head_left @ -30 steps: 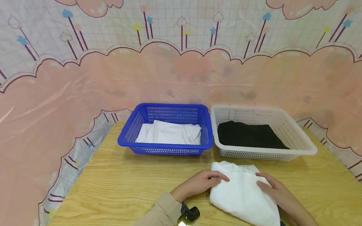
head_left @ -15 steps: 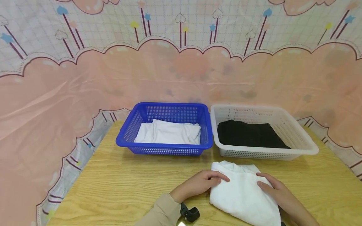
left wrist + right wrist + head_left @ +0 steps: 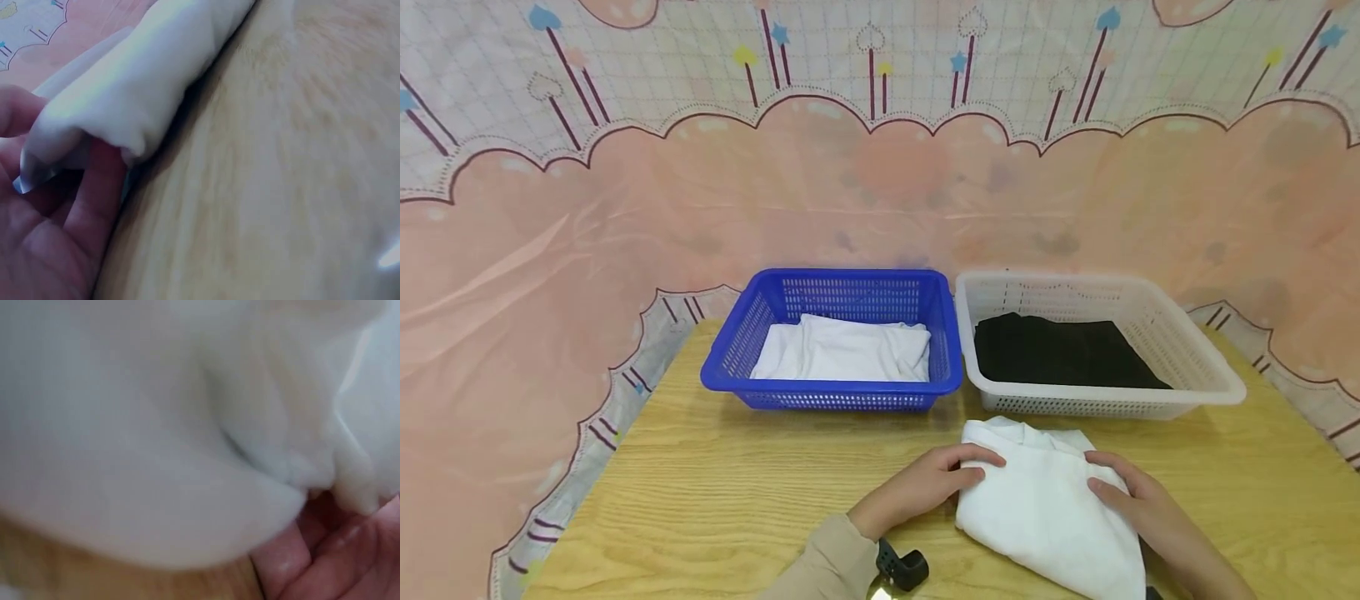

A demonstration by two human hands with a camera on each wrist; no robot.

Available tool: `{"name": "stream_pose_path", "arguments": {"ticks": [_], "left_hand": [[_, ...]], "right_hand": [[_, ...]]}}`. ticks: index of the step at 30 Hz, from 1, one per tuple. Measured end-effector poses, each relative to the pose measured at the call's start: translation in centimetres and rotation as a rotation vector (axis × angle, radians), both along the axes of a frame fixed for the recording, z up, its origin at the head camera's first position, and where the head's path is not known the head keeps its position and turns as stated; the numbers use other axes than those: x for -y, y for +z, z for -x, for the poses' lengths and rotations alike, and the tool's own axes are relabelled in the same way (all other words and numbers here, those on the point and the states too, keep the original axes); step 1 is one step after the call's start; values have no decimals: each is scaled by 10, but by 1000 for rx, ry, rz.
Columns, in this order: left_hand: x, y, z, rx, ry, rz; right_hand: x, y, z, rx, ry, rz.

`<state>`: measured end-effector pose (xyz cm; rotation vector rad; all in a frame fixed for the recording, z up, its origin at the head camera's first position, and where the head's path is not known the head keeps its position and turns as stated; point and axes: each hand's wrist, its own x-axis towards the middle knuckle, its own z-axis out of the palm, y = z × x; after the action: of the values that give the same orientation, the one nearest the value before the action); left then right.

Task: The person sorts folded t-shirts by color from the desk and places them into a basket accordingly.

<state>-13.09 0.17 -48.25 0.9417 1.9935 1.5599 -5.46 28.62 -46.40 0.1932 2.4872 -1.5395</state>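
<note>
A folded white garment point(image 3: 1048, 508) lies on the near right part of the table, with loose layers showing at its far edge. My left hand point(image 3: 936, 483) grips its left side. In the left wrist view, fingers point(image 3: 100, 181) reach under the fold while others lie over it. On the opposite side, my right hand point(image 3: 1138, 504) holds the garment's right edge, thumb and a finger on top. The right wrist view has the white fabric point(image 3: 156, 444) filling most of the frame, with part of the right hand point(image 3: 337, 556) tucked beneath it.
A blue basket point(image 3: 831, 387) with a folded white cloth point(image 3: 850, 350) stands at the back. Beside it is a white basket point(image 3: 1097, 400) holding folded black cloth point(image 3: 1060, 354). A wooden table point(image 3: 722, 492) carries everything; a patterned curtain point(image 3: 850, 200) hangs behind.
The head view has shifted slightly, so the baskets and garment sit a little higher in the picture. Both hands keep their hold at the garment's sides.
</note>
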Motion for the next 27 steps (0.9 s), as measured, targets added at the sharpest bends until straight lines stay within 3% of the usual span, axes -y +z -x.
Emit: {"name": "stream_pose_path", "arguments": {"ticks": [4,8,14,19,27], "left_hand": [[0,-2,3,196,-20,-108],[1,-4,6,308,-49,-205],[5,-6,10,370,-103,-274],[11,-5,11,421,-152,-298],[13,-2,11,385,-263,-301]], "right_hand": [[-1,-1,-1,-23,-23,114],[2,-2,-4,-29,-38,311],[7,0,-6,-65,-62,505],[9,0,-8,-21,-44,658],[4,5,-4,-51,20,627]]}}
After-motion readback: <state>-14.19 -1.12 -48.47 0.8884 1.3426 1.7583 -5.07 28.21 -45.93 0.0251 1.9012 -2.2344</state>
